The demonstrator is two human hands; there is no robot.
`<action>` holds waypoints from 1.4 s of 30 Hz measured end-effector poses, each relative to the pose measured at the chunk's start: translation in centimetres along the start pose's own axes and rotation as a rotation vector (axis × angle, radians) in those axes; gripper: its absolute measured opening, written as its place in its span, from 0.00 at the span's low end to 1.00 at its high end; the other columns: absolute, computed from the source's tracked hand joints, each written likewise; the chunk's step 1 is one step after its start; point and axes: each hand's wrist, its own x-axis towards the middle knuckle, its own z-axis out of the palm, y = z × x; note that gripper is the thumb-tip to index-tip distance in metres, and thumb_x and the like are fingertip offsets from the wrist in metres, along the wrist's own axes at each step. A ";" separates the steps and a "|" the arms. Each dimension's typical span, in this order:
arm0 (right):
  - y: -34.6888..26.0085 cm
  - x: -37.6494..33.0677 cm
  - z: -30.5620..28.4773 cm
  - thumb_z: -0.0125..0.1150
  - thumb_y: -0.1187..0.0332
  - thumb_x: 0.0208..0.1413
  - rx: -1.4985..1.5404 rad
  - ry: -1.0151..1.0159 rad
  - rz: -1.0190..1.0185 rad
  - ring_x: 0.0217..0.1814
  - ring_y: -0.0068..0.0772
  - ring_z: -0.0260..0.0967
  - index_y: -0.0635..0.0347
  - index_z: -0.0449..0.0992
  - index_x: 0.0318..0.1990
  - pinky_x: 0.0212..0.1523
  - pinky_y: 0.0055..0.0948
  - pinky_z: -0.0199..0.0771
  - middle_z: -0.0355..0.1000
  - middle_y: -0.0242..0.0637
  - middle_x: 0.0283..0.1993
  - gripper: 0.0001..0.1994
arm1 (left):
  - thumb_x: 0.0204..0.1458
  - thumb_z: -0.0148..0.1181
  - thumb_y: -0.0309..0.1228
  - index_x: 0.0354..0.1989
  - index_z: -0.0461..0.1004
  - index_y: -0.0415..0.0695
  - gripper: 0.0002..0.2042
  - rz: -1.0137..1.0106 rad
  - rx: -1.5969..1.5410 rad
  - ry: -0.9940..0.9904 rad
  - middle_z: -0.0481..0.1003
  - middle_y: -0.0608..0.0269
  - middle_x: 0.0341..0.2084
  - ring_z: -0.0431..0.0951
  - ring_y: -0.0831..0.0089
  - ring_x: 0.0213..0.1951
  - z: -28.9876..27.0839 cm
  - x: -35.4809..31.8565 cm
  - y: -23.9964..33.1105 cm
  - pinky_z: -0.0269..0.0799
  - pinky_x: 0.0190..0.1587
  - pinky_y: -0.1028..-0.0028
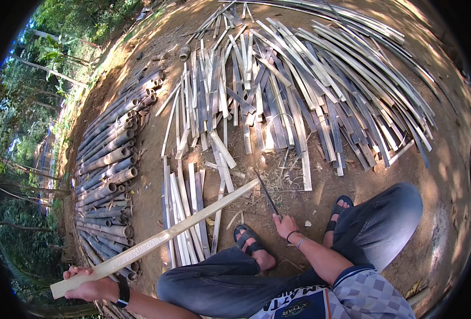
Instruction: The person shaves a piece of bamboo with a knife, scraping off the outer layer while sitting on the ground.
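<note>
My left hand (89, 286) is closed round the near end of a long pale bamboo strip (161, 239), which slants up and to the right across my lap. In my right hand (285, 226) is the handle of a knife (268, 194) with a dark, narrow blade. The blade points away from me, and its tip is close to the strip's far end; whether they touch I cannot tell. Under the strip lies a small bundle of split bamboo strips (185, 212), beside my left sandal (250, 242).
A big fanned pile of bamboo strips (320, 90) spreads across the ground ahead. On the left, cut bamboo poles (105, 175) are stacked with their hollow ends toward me. Shavings (278, 170) litter the dirt between pile and feet. Trees (22, 138) stand beyond the poles.
</note>
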 end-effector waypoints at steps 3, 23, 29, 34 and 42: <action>-1.0 -1.1 0.5 0.44 0.43 0.57 0.021 -0.030 -0.059 0.41 0.61 0.70 0.66 0.76 0.33 0.41 0.51 0.68 0.72 0.61 0.33 0.29 | 0.61 0.20 0.55 0.36 0.63 0.41 0.30 0.016 0.011 -0.009 0.66 0.60 0.26 0.62 0.77 0.15 -0.1 0.0 0.0 0.62 0.17 0.83; -1.0 1.0 1.5 0.47 0.47 0.58 0.137 0.037 -0.137 0.35 0.58 0.72 0.71 0.75 0.29 0.37 0.49 0.67 0.72 0.59 0.26 0.29 | 0.54 0.49 0.25 0.64 0.34 0.32 0.34 0.584 0.559 -0.116 0.66 0.47 0.43 0.75 0.61 0.27 10.4 -0.8 2.7 0.71 0.27 0.67; 1.8 2.8 3.1 0.47 0.48 0.59 0.212 0.033 -0.100 0.18 0.43 0.69 0.71 0.71 0.23 0.22 0.43 0.66 0.67 0.47 0.15 0.29 | 0.51 0.54 0.27 0.64 0.33 0.29 0.40 0.599 0.540 -0.156 0.66 0.36 0.42 0.77 0.51 0.30 16.3 -3.6 5.9 0.74 0.28 0.62; 1.2 2.7 1.6 0.45 0.48 0.61 0.283 -0.007 -0.103 0.12 0.35 0.65 0.66 0.67 0.18 0.14 0.37 0.65 0.63 0.38 0.11 0.28 | 0.47 0.58 0.29 0.63 0.37 0.24 0.41 0.718 0.596 -0.141 0.67 0.28 0.41 0.79 0.51 0.27 19.6 -6.3 8.6 0.75 0.19 0.67; 1.6 2.5 1.8 0.44 0.45 0.60 0.287 -0.050 -0.029 0.09 0.33 0.63 0.64 0.67 0.16 0.11 0.33 0.63 0.62 0.36 0.10 0.30 | 0.47 0.59 0.31 0.62 0.40 0.22 0.42 0.851 0.548 -0.170 0.68 0.34 0.40 0.78 0.60 0.24 19.4 -8.1 9.8 0.73 0.16 0.71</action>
